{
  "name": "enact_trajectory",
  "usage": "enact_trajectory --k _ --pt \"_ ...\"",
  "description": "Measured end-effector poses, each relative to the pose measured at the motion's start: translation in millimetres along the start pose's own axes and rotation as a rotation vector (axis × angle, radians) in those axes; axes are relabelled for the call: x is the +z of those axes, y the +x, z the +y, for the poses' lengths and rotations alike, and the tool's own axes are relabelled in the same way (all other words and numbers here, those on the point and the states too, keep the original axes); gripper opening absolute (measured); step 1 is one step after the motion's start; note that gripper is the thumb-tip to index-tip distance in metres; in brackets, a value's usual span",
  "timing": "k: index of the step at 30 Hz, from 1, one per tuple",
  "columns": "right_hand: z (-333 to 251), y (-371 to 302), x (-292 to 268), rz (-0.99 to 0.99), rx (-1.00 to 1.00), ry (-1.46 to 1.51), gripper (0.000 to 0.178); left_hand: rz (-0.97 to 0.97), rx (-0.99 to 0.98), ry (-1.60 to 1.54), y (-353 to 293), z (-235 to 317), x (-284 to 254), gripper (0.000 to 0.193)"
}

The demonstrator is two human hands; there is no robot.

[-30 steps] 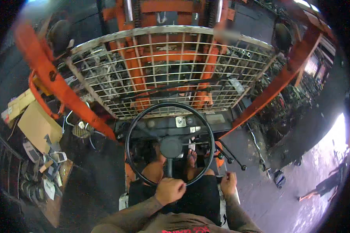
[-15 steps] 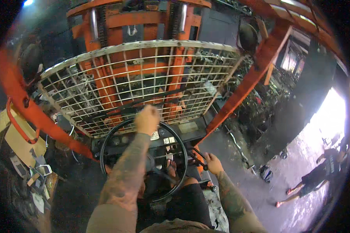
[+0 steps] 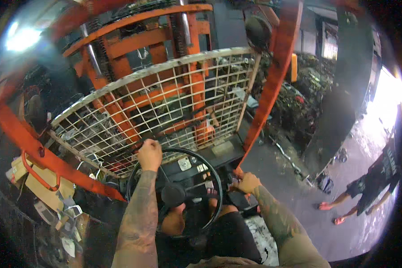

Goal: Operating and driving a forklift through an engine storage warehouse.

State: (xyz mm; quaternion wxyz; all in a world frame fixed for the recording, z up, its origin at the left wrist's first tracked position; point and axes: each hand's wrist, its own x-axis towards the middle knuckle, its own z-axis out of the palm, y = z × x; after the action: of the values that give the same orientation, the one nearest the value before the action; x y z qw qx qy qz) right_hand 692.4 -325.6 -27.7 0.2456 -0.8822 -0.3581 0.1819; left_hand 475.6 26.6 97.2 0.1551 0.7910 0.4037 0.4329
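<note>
My left hand (image 3: pixel 150 155) is closed at the upper left rim of a black steering wheel (image 3: pixel 173 194). Its fist hides that stretch of rim, and the fingers curl away from view. To the right of the wheel, my right hand (image 3: pixel 249 182) grips a control lever, mostly covered by the fingers. A dark dashboard (image 3: pixel 194 166) with small pale labels lies just behind the wheel. Below it, my bare feet and legs show partly through the wheel.
A pale wire guard (image 3: pixel 165 89) stands ahead, before the orange mast (image 3: pixel 152 44) of a forklift. Orange posts (image 3: pixel 272 85) flank the seat. A heap of scrap (image 3: pixel 306 82) lies to the right, where a person (image 3: pixel 379 172) stands on the floor. Cardboard (image 3: pixel 44 187) lies at left.
My left hand has swung left with the wheel, which has turned counterclockwise. My right hand stays at the lever, its fingers now wrapped further round it. The whole view has tilted.
</note>
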Motion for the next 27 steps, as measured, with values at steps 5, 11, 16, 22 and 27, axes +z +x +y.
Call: enact_trajectory --k 5,11,16,22,27 --pt "-17 4 -8 -0.187 0.099 -0.226 0.057 -0.002 -0.021 0.007 6 17 1 0.023" --pt "17 -38 27 0.01 -0.115 -0.447 0.059 0.032 -0.072 0.01 -20 -45 -43 0.025" --pt "11 -62 21 0.088 -0.307 -0.477 0.067 0.029 -0.048 0.098 -45 -67 -79 0.027" --pt "7 -77 10 -0.014 -0.278 -0.456 0.076 -0.018 -0.111 0.086 -99 -79 -115 0.024" --pt "13 -78 9 0.014 -0.271 -0.433 0.082 -0.291 -0.083 0.082 -174 -75 -146 0.02"
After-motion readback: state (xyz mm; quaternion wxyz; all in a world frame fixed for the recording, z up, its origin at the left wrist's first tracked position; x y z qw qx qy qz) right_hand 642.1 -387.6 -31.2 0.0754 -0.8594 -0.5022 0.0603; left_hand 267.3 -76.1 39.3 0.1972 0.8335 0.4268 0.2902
